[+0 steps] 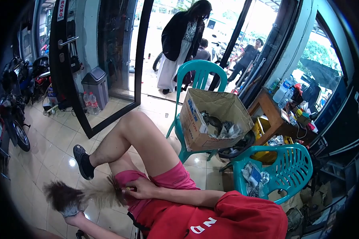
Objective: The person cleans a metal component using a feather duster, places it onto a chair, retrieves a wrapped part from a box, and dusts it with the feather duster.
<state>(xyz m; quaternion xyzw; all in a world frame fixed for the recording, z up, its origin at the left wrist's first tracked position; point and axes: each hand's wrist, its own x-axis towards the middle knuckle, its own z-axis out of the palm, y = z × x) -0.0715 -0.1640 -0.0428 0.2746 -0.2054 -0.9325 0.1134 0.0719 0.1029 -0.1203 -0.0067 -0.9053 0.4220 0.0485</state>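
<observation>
A feather duster (pixel 101 193) with brown and pale feathers lies across in front of my lap. My right hand (pixel 141 188) is closed around its handle end, where a small yellow part shows at the fingers. At the other end, my left hand (pixel 72 217) is against the dark feathers, and its fingers are partly hidden by them. Something greyish shows at that hand, too unclear to name. Below the hands are my pink shorts (pixel 175 177) and my bent legs.
A cardboard box (pixel 193 133) of parts stands on a green chair (pixel 183 73). Nearer, another green chair (pixel 295 165) holds plastic-wrapped items. A cluttered wooden table (pixel 263 99) is at right, motorcycles (pixel 18 119) at left. A person (pixel 183 44) stands at the open glass door (pixel 119 59).
</observation>
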